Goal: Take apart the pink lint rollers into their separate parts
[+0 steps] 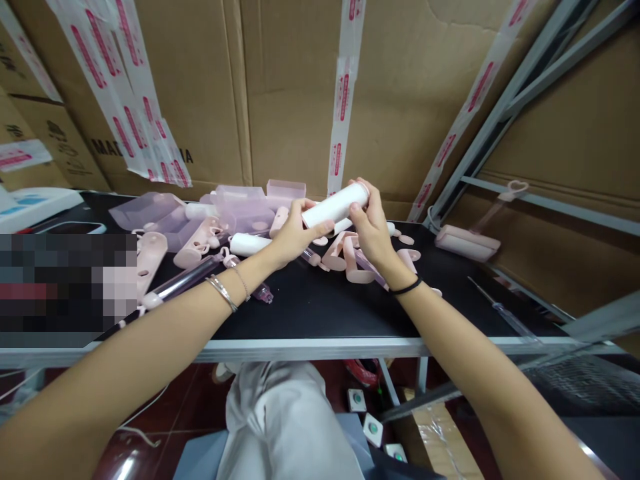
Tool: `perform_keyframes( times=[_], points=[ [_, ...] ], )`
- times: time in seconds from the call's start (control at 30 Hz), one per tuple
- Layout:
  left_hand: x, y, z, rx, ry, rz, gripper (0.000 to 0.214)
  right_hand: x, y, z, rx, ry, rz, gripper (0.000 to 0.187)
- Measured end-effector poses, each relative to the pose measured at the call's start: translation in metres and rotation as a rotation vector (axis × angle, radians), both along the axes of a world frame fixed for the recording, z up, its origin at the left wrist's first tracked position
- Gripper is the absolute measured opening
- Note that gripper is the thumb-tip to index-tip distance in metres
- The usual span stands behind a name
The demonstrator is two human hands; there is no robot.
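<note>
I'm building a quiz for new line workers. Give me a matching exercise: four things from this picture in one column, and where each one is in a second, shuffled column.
Things
1. white roll
2. black band
3. silver bangle
4. assembled pink roller

Places
A. around the left wrist
B. lying on the black table, far right
C. gripped by the left hand and right hand
D. around the right wrist

Pairs: 1-C, 2-D, 3-A, 4-B
</note>
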State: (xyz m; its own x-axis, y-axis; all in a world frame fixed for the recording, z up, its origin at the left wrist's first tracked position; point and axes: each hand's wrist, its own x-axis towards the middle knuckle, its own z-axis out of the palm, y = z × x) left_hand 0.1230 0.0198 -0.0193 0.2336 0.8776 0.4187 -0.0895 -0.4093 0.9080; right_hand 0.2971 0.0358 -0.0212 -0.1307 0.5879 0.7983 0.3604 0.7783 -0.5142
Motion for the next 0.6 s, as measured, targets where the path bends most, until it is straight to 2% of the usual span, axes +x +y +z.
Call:
perform_keyframes(
  times=[0.13, 0.23, 0.33, 0.43, 0.5, 0.6],
  points=[
    [-0.002, -0.011, 0.007, 0.023, 0.347, -0.028, 0.061, 0.0, -0.013, 0.008, 0.063, -0.077, -0.021, 0.063],
    [-0.003, -0.01, 0.007, 0.161, 0.483, -0.046, 0.058, -0.005, -0.022, 0.012, 0.189, -0.237, 0.031, 0.058],
    [-0.002, -0.005, 0.003, 0.296, 0.415, -0.05, 0.063, -0.01, -0.027, 0.013, 0.253, -0.365, 0.131, 0.051],
    [-0.002, -0.004, 0.001, 0.347, 0.279, -0.005, 0.081, -0.01, -0.028, 0.012, 0.222, -0.38, 0.163, 0.05],
    [-0.002, -0.005, 0.004, 0.356, 0.198, 0.02, 0.084, -0.007, -0.027, 0.014, 0.205, -0.361, 0.123, 0.051],
    [-0.002, -0.008, 0.007, 0.311, 0.158, -0.008, 0.068, -0.006, -0.037, 0.024, 0.246, -0.265, -0.033, 0.044]
  ],
)
